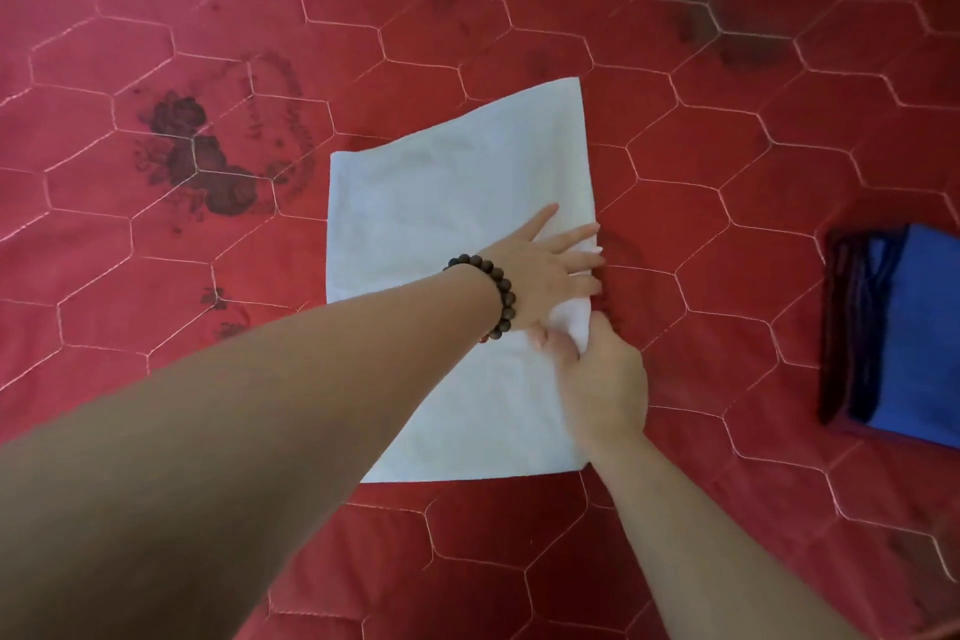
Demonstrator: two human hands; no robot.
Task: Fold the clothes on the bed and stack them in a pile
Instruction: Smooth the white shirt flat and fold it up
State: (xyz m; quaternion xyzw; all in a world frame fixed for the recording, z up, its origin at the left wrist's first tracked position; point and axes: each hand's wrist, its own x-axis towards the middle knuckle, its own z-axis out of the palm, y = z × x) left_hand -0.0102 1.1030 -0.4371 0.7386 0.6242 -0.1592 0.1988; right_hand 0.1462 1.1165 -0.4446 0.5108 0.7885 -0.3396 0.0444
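- white cloth (pixel 447 203) lies flat mid-bed on the red quilted bedspread (pixel 727 172), folded into a rough rectangle, far corner skewed right
- left hand (pixel 540 270) on the cloth near its right edge, fingers spread and straight, palm pressing down; dark beaded bracelet (pixel 498 294) on that wrist
- right hand (pixel 602 379) just below the left, thumb and fingers pinching a raised bunch of the cloth's right edge; the two hands touch or nearly touch
- left forearm crosses the cloth's lower left part and hides it; right hand covers part of the right edge
- pile of folded clothes (pixel 904 333) at right frame edge, well apart from the white cloth: blue piece on top, dark maroon piece under it, partly cut off by the frame
- bedspread has pale hexagon stitching and faded dark rose prints (pixel 197 156) left of the cloth; another dark print upper right
- curved lettering beside the roses, too faded and blurred to read
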